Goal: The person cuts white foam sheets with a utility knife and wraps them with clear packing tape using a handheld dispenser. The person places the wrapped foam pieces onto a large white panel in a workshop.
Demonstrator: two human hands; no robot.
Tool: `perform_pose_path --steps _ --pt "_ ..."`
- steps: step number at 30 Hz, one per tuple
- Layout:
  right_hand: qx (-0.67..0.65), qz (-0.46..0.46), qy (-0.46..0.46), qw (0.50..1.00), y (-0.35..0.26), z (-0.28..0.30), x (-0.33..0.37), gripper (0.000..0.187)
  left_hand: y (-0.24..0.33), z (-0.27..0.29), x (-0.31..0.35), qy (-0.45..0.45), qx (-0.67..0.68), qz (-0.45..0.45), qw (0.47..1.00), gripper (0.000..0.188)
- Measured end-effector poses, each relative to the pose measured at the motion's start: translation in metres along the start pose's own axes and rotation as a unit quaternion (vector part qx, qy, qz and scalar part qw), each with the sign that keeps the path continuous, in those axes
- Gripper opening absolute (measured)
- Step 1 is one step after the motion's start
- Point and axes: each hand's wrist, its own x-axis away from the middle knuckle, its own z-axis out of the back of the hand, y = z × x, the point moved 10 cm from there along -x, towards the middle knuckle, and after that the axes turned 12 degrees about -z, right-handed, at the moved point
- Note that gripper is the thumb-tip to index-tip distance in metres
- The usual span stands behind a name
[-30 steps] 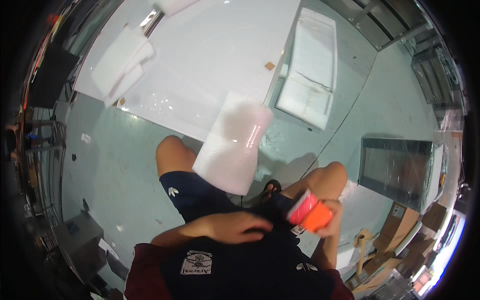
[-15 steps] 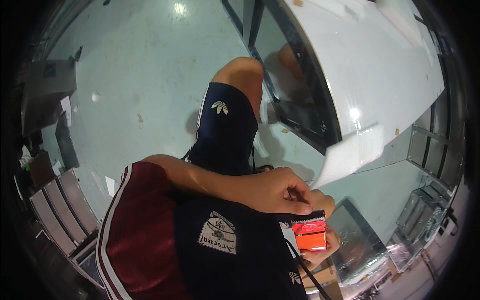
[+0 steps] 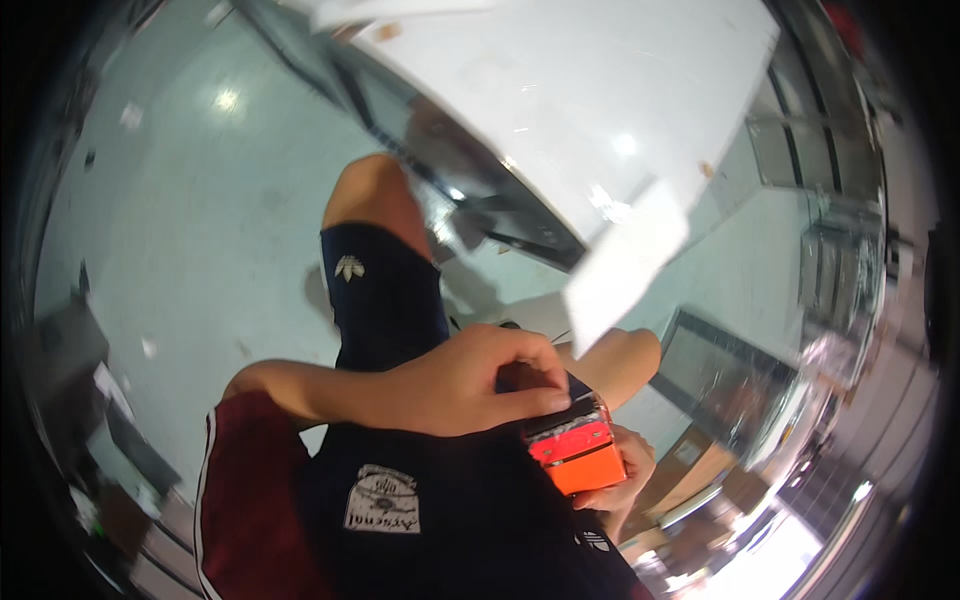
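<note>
My right hand (image 3: 628,465) grips a red and orange tape dispenser (image 3: 585,470) with a dark, jagged-edged upper end, fingers wrapped round its right side and underside. From the left my left hand (image 3: 500,380) reaches across, its thumb and forefinger pinched together right at that dark end. What lies between those fingertips is too small and blurred to make out. The dispenser is held over my lap, beside my dark shorts (image 3: 385,300).
A large white panel (image 3: 600,90) on a dark frame stands ahead, a strip of white foam (image 3: 630,260) hanging off its near corner. At right lies a plastic-wrapped framed panel (image 3: 720,375); cardboard boxes (image 3: 690,460) are below it. A grey box (image 3: 65,355) stands at left.
My view has swung, so the white panel and both hands appear further left. The dispenser has tilted, and my left fingertips stay at its dark end.
</note>
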Motion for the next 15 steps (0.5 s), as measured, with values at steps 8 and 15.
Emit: perform_pose_path --steps 8,15 --pt "-0.218 -0.123 0.001 0.968 -0.014 -0.037 0.042 0.075 0.124 0.001 -0.111 -0.154 -0.254 -0.145 0.944 0.010" --pt "-0.320 -0.022 0.042 0.946 -0.087 -0.043 -0.005 0.053 0.089 -0.011 -0.297 -0.312 -0.444 -0.119 0.832 0.026"
